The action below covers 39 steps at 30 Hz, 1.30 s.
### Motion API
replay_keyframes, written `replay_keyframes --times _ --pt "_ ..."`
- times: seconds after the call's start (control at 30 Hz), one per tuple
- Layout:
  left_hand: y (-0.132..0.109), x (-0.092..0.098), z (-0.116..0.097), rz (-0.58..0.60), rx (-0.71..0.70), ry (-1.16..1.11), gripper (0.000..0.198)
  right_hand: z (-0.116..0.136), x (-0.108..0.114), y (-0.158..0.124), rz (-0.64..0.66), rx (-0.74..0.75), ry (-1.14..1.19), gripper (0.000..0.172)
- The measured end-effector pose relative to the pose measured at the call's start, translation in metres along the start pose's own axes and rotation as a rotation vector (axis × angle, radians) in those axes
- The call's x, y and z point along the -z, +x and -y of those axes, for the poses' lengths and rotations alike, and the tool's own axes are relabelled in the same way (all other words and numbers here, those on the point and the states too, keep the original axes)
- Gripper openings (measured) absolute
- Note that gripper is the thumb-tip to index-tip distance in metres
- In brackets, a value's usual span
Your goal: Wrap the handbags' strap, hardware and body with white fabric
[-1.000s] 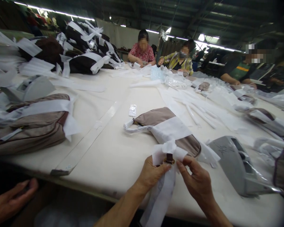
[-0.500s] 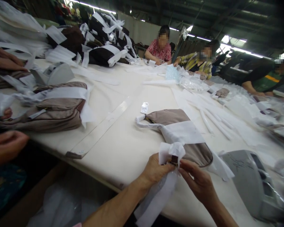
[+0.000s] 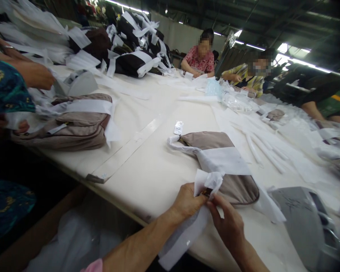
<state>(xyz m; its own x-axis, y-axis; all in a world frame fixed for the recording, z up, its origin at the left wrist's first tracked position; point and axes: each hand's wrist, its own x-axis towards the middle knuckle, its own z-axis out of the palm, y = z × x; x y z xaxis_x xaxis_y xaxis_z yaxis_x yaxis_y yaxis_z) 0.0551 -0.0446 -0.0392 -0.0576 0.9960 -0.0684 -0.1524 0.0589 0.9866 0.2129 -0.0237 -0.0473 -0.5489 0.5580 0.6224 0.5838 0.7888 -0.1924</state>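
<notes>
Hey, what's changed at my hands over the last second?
The left hand and right hand closed in together, folding the white paper over the buckle, which showed plainly before and is now nearly hidden. A co-worker's teal sleeve came into view. Both hands keep pinching the paper; the brown bag stays on the table.

We had left hand [image 3: 187,201] in from 7 o'clock, right hand [image 3: 227,223] from 5 o'clock, fingertips pinched together.

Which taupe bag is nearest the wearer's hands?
The mid-table bag: left hand and right hand pinch paper wrap at its near end. The stacked bags lie far left.
</notes>
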Motion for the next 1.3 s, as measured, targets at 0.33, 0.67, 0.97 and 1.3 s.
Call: replay_keyframes --times 0.33,0.67,0.97,1.3 --pt "-0.013 0.010 -0.016 0.014 -0.002 0.006 0.014 0.016 0.000 0.010 0.000 0.074 0.019 0.047" --pt "-0.015 0.004 -0.009 -0.081 0.154 -0.334 0.029 0.033 0.007 0.023 0.161 -0.140 0.234 0.033" --pt "-0.018 0.017 -0.009 -0.005 0.100 -0.145 0.015 0.003 0.045 0.090 0.352 -0.048 0.253 0.028" --pt "-0.014 0.033 -0.020 0.165 0.081 -0.083 0.013 -0.030 0.028 0.159 1.201 -0.108 0.553 0.045"
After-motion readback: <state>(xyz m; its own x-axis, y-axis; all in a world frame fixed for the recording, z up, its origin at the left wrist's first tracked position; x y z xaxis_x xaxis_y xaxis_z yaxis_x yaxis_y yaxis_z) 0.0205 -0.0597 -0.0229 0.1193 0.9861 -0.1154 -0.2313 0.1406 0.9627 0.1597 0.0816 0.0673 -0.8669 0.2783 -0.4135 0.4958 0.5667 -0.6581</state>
